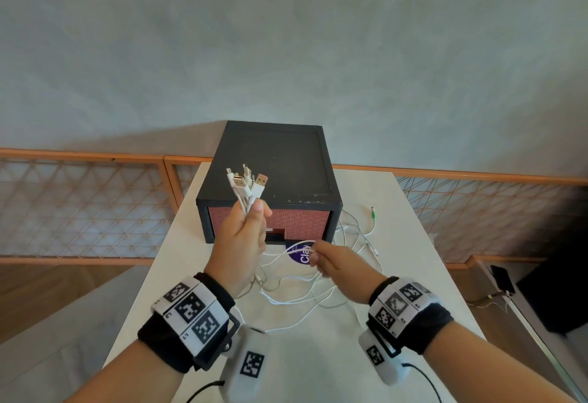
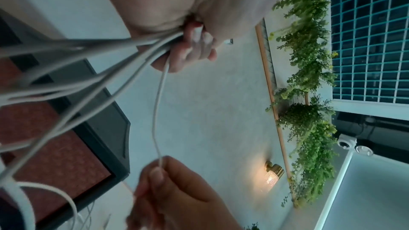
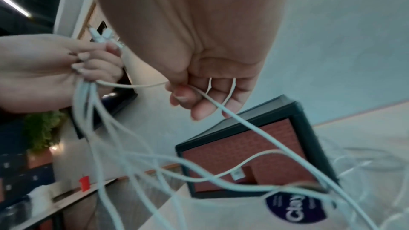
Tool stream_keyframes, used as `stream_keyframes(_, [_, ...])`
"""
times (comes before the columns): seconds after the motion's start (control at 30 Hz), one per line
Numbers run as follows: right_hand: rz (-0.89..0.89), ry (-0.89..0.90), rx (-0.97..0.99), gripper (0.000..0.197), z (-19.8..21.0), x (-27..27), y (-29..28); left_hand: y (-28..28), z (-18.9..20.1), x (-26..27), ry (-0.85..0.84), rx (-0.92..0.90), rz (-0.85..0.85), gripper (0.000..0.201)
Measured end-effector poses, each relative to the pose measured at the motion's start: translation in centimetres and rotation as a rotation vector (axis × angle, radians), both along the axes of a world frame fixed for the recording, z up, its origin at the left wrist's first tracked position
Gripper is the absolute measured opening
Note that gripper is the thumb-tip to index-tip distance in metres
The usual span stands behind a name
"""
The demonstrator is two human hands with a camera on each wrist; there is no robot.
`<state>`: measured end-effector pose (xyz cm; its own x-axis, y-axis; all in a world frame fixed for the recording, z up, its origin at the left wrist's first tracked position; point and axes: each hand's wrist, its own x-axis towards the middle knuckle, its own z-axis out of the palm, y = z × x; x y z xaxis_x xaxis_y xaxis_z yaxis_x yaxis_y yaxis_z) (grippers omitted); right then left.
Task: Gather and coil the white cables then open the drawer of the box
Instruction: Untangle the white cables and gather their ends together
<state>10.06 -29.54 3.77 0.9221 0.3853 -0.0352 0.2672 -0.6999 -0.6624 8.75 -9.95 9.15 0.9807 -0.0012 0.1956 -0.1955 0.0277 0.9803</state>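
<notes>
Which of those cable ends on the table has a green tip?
The loose plug lying right of the black box, apart from both hands. The ends bunched in the left hand are white with metal connectors.

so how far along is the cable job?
Gathering is mostly done: the left hand grips a bunch of plug ends held upright in front of the box. In hand: the right hand pinches one cable running to the left hand. Left: no coil yet, as loose cables lie tangled on the table, and the drawer looks shut.
</notes>
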Motion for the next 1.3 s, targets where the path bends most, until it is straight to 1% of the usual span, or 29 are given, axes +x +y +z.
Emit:
stream_keyframes(0.07, [-0.06, -0.056, -0.111, 0.023, 0.6, 0.9, -1.8, 0.3, -0.1, -0.1, -0.003, 0.058, 0.011, 0.029])
stream_keyframes(0.1, [-0.094, -0.075, -0.134, 0.024, 1.1, 1.3, -2.6, 0.5, -0.1, -0.1, -0.004, 0.086, 0.017, 0.029])
stream_keyframes(0.2, [-0.223, -0.103, -0.103, 0.03, 2.4, 3.0, -5.2, 1.0, 0.0, 0.0, -0.005, 0.14, 0.002, 0.029])
stream_keyframes(0.27, [-0.301, -0.169, -0.134, 0.026, 3.0, 4.4, -6.9, 1.3, 0.2, 0.1, 0.001, 0.151, -0.004, 0.029])
stream_keyframes(0.37, [-0.43, -0.318, -0.344, 0.025, 3.7, 5.8, -8.7, 1.8, 0.5, 0.1, 0.018, 0.155, -0.002, 0.029])
stream_keyframes(0.4, [-0.483, -0.339, -0.375, 0.024, 4.2, 6.1, -9.2, 1.9, 0.4, 0.0, 0.024, 0.159, -0.003, 0.029])
stream_keyframes(0.47, [-0.541, -0.32, -0.344, 0.025, 5.1, 6.5, -9.9, 2.0, 0.3, 0.0, 0.027, 0.177, 0.001, 0.03])
stream_keyframes(0.53, [-0.534, -0.26, -0.31, 0.025, 5.6, 6.9, -10.3, 2.0, 0.1, -0.1, 0.033, 0.207, 0.005, 0.03])
stream_keyframes(0.6, [-0.539, -0.248, -0.289, 0.021, 5.8, 7.3, -10.3, 1.9, 0.0, -0.2, 0.045, 0.218, 0.0, 0.03])
stream_keyframes(0.7, [-0.586, -0.374, -0.287, 0.015, 6.9, 7.7, -10.2, 2.0, -0.1, -0.3, 0.054, 0.22, 0.002, 0.03])
stream_keyframes(0.77, [-0.635, -0.467, -0.209, 0.017, 7.9, 7.9, -10.3, 2.0, -0.1, -0.4, 0.056, 0.216, 0.008, 0.03])
stream_keyframes(0.83, [-0.679, -0.496, -0.153, 0.02, 8.3, 7.9, -10.5, 2.2, -0.1, -0.5, 0.056, 0.198, 0.024, 0.03])
stream_keyframes(0.9, [-0.671, -0.439, -0.198, 0.021, 7.6, 7.7, -10.5, 2.4, -0.1, -0.6, 0.045, 0.182, 0.044, 0.03])
stream_keyframes(0.97, [-0.593, -0.275, -0.331, 0.023, 5.5, 7.5, -10.7, 2.6, -0.1, -0.6, 0.046, 0.146, 0.064, 0.03])
stream_keyframes(1.0, [-0.531, -0.17, -0.421, 0.026, 4.2, 7.2, -10.7, 2.8, -0.2, -0.7, 0.051, 0.118, 0.071, 0.029])
stream_keyframes(1.03, [-0.482, -0.078, -0.473, 0.029, 2.9, 6.9, -10.8, 2.9, -0.3, -0.7, 0.055, 0.093, 0.076, 0.029])
stream_keyframes(1.1, [-0.448, 0.092, -0.427, 0.04, 0.8, 6.0, -10.8, 3.1, -0.4, -0.7, 0.054, 0.062, 0.08, 0.03])
stream_keyframes(1.13, [-0.432, 0.149, -0.412, 0.047, 0.3, 5.6, -10.5, 3.2, -0.4, -0.7, 0.051, 0.049, 0.079, 0.029])
stream_keyframes(1.2, [-0.38, 0.186, -0.44, 0.051, 0.2, 4.9, -9.5, 3.2, -0.2, -0.6, 0.052, 0.005, 0.061, 0.028])
stream_keyframes(1.23, [-0.353, 0.162, -0.42, 0.05, 0.7, 4.5, -8.6, 3.1, -0.1, -0.6, 0.06, -0.032, 0.046, 0.027])
stream_keyframes(1.27, [-0.318, 0.128, -0.363, 0.048, 1.3, 4.0, -7.4, 3.0, 0.0, -0.5, 0.071, -0.076, 0.03, 0.026])
stream_keyframes(1.3, [-0.261, 0.094, -0.265, 0.047, 2.2, 3.4, -6.0, 2.8, 0.1, -0.4, 0.084, -0.12, 0.017, 0.026])
